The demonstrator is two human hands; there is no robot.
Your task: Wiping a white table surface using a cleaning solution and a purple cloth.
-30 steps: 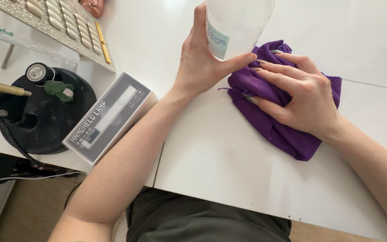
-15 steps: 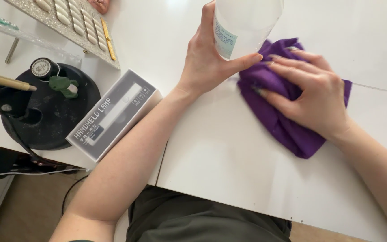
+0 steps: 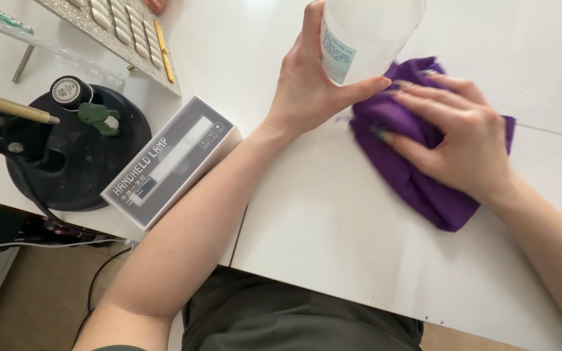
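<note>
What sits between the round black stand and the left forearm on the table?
In the head view, a grey rectangular box lies between the round black stand and the left forearm.

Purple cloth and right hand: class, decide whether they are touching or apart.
Touching. The head view shows the right hand pressed flat on top of the purple cloth, fingers spread across its folds, with no gap between them on the white table.

Both forearms are seen bare from wrist to elbow, no sleeves being worn over them. The nails of the right hand (image 3: 466,140) are painted in a dark, greyish polish. A dark olive-grey garment (image 3: 294,318) is worn over the lap, at six o'clock in the view.
</note>
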